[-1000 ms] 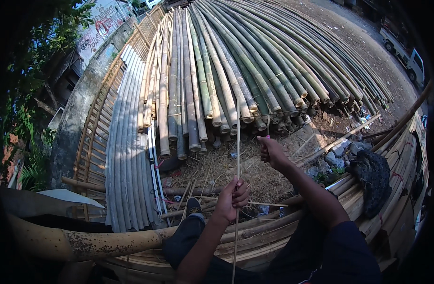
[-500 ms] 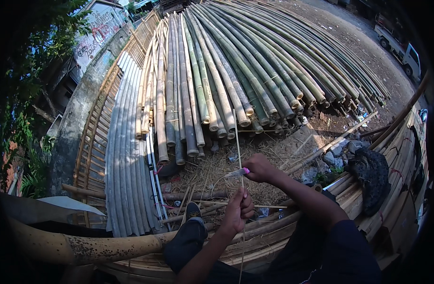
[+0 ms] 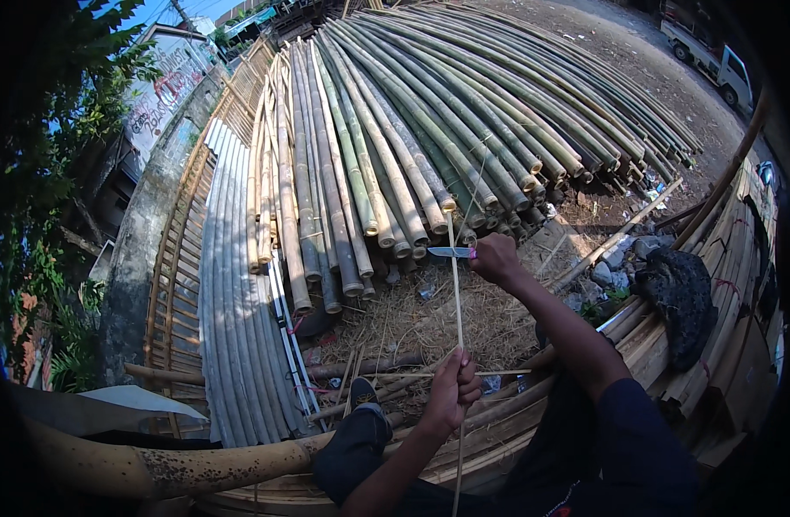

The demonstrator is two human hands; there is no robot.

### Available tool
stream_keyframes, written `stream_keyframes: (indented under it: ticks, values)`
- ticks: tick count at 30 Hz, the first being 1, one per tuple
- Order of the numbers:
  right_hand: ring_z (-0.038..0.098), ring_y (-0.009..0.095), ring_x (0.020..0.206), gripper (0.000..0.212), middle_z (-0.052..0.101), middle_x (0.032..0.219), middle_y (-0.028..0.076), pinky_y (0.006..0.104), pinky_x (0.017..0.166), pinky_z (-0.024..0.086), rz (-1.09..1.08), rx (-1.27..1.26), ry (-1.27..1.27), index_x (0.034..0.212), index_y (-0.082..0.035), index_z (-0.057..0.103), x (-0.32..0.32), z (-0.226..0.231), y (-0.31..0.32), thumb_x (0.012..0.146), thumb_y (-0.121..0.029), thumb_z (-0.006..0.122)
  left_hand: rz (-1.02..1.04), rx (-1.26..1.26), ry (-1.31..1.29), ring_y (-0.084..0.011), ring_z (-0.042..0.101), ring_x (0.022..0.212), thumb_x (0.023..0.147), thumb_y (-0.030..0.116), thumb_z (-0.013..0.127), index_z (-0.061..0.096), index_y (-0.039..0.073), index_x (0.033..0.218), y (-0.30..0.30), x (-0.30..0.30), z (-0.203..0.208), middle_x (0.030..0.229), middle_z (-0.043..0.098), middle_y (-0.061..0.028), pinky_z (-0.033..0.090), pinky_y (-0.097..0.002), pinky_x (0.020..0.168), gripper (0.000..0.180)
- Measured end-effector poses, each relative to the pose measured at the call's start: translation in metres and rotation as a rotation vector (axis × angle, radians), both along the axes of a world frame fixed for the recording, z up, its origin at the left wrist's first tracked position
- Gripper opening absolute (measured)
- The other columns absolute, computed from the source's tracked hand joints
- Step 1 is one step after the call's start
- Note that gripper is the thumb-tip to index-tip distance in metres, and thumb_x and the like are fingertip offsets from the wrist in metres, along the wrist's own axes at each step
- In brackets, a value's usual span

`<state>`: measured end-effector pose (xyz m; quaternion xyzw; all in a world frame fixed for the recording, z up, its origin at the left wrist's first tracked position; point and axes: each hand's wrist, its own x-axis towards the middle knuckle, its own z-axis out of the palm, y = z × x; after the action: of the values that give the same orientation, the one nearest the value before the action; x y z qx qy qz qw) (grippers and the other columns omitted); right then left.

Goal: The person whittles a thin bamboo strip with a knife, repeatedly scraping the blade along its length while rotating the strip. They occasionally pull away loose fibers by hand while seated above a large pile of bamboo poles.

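Observation:
My left hand (image 3: 453, 392) is closed around a long, thin bamboo strip (image 3: 459, 310), which stands nearly upright in view. The strip's lower part runs down past my left wrist toward my lap. Farther out, my right hand (image 3: 495, 258) grips a knife (image 3: 447, 252) by its handle, of which only a bit of pink shows. The blade points left and lies across the strip, near its far end. A fine, curled shaving (image 3: 477, 185) rises from about where blade and strip meet.
A big stack of bamboo poles (image 3: 386, 146) fans out ahead. Corrugated sheets (image 3: 240, 327) lie at left beside a bamboo rack (image 3: 173, 302). A thick bamboo pole (image 3: 214, 468) crosses near my leg. Split bamboo (image 3: 722, 276), stones (image 3: 615, 263) and a dark lumpy object (image 3: 678, 297) are at right.
My right hand has moved away from my left with the knife, along the strip to its far part. A thin shaving now rises there. The view has shifted slightly.

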<state>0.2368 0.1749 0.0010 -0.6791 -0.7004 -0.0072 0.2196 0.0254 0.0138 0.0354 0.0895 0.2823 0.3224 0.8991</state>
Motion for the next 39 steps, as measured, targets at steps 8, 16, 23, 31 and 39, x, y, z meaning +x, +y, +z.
stream_keyframes:
  ticks: [8,16,23,31,39]
  values:
    - [0.060,0.037,0.063,0.023,0.060,0.064,0.017,0.0465,0.059,0.048,0.233,-0.083,0.142,0.062,-0.006,0.063,-0.017,-0.003,-0.008,0.070,-0.027,0.058,-0.062,0.075,-0.075,-0.0024,0.018,0.042,0.100,0.034,0.036,0.038,0.014,0.081,0.015,-0.029,-0.007,0.057,0.022,0.0069,0.016,-0.0186,0.035,0.028]
    - [0.059,0.039,0.064,0.029,0.057,0.062,0.020,0.0483,0.058,0.045,0.263,-0.251,0.263,0.062,-0.001,0.059,-0.022,0.007,-0.008,0.074,-0.028,0.055,-0.025,0.043,-0.001,-0.0029,0.019,0.043,0.100,0.034,0.036,0.038,0.014,0.082,-0.001,-0.027,0.001,0.057,0.022,0.0063,0.016,-0.0184,0.036,0.027]
    - [0.057,0.040,0.063,0.033,0.056,0.063,0.022,0.0476,0.060,0.044,0.653,-0.436,0.336,0.067,0.000,0.059,-0.043,-0.009,-0.029,0.077,-0.030,0.055,0.068,0.065,0.053,-0.0036,0.021,0.043,0.100,0.032,0.038,0.040,0.012,0.084,0.016,-0.024,-0.016,0.056,0.022,0.0056,0.017,-0.0188,0.037,0.026]
    - [0.059,0.040,0.063,0.034,0.058,0.063,0.021,0.0491,0.059,0.045,0.460,-0.313,0.224,0.064,0.000,0.059,-0.031,-0.021,-0.020,0.076,-0.032,0.056,0.082,0.055,0.147,-0.0038,0.020,0.043,0.100,0.032,0.039,0.039,0.012,0.083,-0.009,-0.001,-0.011,0.056,0.023,0.0058,0.017,-0.0191,0.037,0.026]
    - [0.049,0.038,0.051,0.035,0.050,0.055,0.021,0.0459,0.053,0.038,0.606,-0.434,0.453,0.063,0.004,0.055,-0.029,-0.004,-0.024,0.077,-0.028,0.056,0.061,0.048,0.068,-0.0034,0.019,0.042,0.100,0.032,0.038,0.039,0.012,0.082,0.006,-0.014,-0.016,0.056,0.022,0.0060,0.016,-0.0188,0.036,0.026]
